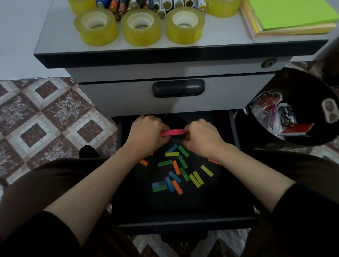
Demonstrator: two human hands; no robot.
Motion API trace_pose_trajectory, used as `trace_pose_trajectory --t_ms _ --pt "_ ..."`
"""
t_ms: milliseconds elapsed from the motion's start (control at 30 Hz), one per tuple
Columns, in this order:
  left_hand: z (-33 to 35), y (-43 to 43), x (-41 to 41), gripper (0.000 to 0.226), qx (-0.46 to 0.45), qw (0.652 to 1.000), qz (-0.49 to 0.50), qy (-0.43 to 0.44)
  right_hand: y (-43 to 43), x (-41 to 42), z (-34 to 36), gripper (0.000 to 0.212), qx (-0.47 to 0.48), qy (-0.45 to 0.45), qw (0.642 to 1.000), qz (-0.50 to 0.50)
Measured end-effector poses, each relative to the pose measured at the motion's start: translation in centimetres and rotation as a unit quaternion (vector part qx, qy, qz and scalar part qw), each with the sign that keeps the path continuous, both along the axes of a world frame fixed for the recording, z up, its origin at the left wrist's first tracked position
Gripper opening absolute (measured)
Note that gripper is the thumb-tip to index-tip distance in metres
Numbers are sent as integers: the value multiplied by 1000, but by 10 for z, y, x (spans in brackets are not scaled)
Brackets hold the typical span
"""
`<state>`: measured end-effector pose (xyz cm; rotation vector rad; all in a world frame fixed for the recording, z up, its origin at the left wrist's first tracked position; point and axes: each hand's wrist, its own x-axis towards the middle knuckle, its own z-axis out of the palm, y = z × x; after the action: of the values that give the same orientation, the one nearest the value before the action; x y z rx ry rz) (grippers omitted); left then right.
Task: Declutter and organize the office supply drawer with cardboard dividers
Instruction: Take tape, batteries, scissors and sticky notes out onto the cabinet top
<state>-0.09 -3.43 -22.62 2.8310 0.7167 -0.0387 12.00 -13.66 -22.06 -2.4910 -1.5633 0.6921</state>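
The back of the drawer [186, 220] lies in shadow under the upper drawer [127, 98], and most fingertips are hidden behind the knuckles. The left hand [146, 133] and the right hand [201, 138], fingers curled, pinch the two ends of a pink strip bundle [172, 132] near the back edge. Loose coloured strips [180, 170], green, yellow, blue and orange, lie scattered over the drawer's middle.

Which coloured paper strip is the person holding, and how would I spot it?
Find the open black bottom drawer of the grey metal cabinet. Near its back, the left hand and right hand pinch a pink paper strip by its ends. It is the only pink one; the blue, green, yellow and orange strips lie scattered nearer the person.
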Motion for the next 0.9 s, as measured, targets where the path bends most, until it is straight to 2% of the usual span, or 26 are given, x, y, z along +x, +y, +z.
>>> trace_pose_trajectory --t_ms 367,567,667,767,900 --pt "3 -4 -2 27 -7 1000 -21 -16 -3 -4 5 22 17 22 1000 7" --pt "5 -18 -6 22 -45 995 -40 -73 -17 -7 15 34 8 -20 1000 22" --pt "6 -26 -7 20 -60 991 -66 -100 -23 -14 18 23 21 -31 999 39" --pt "9 -33 -6 24 -63 993 -70 -77 -27 -16 17 16 18 -61 997 45" --pt "9 -39 -8 28 -90 993 -53 -52 -32 -15 16 16 20 -63 997 49"
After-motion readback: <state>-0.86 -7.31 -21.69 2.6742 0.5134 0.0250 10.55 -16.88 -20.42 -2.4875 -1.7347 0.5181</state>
